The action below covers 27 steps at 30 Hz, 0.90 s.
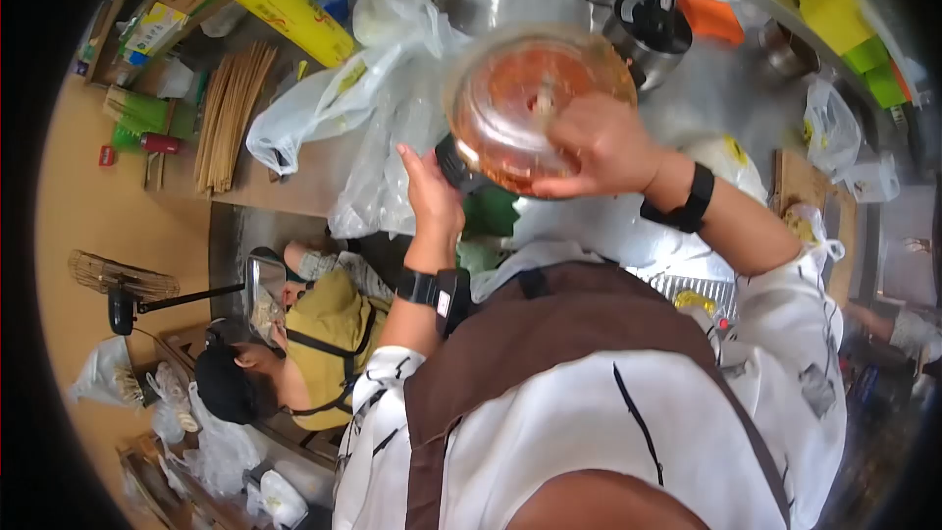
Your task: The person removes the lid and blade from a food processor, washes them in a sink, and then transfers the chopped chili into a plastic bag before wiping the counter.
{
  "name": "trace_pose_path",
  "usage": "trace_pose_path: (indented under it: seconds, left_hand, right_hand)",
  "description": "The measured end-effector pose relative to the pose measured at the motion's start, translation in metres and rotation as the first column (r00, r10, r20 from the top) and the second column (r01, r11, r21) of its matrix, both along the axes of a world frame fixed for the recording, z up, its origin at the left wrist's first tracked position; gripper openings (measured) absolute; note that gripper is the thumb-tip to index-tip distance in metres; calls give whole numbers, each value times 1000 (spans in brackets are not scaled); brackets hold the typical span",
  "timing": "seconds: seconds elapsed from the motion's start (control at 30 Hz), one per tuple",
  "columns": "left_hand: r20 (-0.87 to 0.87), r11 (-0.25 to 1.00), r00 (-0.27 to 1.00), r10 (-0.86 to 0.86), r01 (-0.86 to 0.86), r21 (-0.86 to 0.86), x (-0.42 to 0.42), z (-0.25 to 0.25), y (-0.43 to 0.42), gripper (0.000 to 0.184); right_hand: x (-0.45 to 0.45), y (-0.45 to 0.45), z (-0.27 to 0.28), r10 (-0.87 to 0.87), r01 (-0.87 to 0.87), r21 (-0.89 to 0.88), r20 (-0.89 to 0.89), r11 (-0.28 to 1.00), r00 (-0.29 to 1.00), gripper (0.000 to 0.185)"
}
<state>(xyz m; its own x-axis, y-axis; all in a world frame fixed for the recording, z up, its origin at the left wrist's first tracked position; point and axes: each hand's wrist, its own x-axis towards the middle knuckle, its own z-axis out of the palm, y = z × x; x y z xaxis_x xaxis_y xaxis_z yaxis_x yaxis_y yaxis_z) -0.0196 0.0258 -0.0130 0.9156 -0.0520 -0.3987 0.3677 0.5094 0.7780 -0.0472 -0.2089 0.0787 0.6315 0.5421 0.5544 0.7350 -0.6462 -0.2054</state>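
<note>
A round glass lid (491,128) covers a pan or pot with reddish-orange contents, held up over the metal counter. My right hand (603,142) lies on top of the lid, its fingers closed around the knob. At the left side, by the black handle (453,162), is my left hand (430,191), thumb and fingers apart, palm turned toward the vessel. Whether the left fingers bear on the handle is hard to tell. Clear plastic bags (378,177) lie just left of my left hand.
Wooden sticks (234,113), a yellow box (280,0) and a white bag (314,113) lie at the left. A black-lidded metal pot (653,34) and an orange container (711,20) stand beyond. A co-worker in yellow (329,334) sits lower left, near a fan (123,285).
</note>
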Motion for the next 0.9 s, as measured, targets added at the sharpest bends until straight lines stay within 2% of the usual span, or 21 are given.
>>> trace_pose_path:
  seconds: [0.1, 0.13, 0.17, 0.2, 0.33, 0.43, 0.53, 0.63, 0.77, 0.83, 0.9]
  left_hand:
    - [16, 997, 997, -71, 71, -12, -1, 4, 0, 86]
    - [-56, 999, 998, 2, 1, 51, -1, 3, -1, 86]
    - [-33, 1000, 999, 3, -2, 31, 5, 0, 0, 86]
    - [-33, 1000, 999, -7, 8, 21, 1, -6, 3, 86]
    - [-44, 999, 999, -16, 17, 30, -1, 3, -2, 86]
    - [12, 995, 996, -89, 89, 46, -4, 9, 0, 86]
    - [-21, 999, 999, -46, 46, 18, -4, 10, -4, 86]
    - [12, 996, 997, -76, 75, 52, -2, 3, 0, 86]
    - [-22, 999, 999, -42, 43, 32, -1, 2, -1, 85]
    - [-10, 998, 999, -39, 40, 47, -1, -1, 0, 85]
    - [-3, 999, 999, -38, 38, 3, 1, 4, -4, 85]
  right_hand:
    - [-6, -2, 3, -5, 4, -27, -46, 1000, 999, 43]
    - [-9, -4, -1, -5, 0, -60, -82, 998, 997, 43]
    - [-5, -5, -4, 2, -12, -93, -107, 996, 994, 43]
    - [-6, -4, 2, -9, 7, -32, -76, 999, 997, 43]
    - [-7, -3, -17, 23, -23, -30, -10, 999, 1000, 42]
    - [-10, -4, 2, -5, 5, 11, 11, 1000, 1000, 43]
    - [-10, -5, -16, 40, -42, -47, -48, 998, 998, 44]
    - [-10, -9, -3, 9, -12, -69, -46, 998, 999, 43]
    - [-9, -7, -17, 49, -50, -45, -36, 998, 998, 42]
    - [-9, -10, -1, 20, -25, -69, -60, 997, 998, 42]
    - [-5, -10, -11, 43, -44, -62, -21, 997, 999, 42]
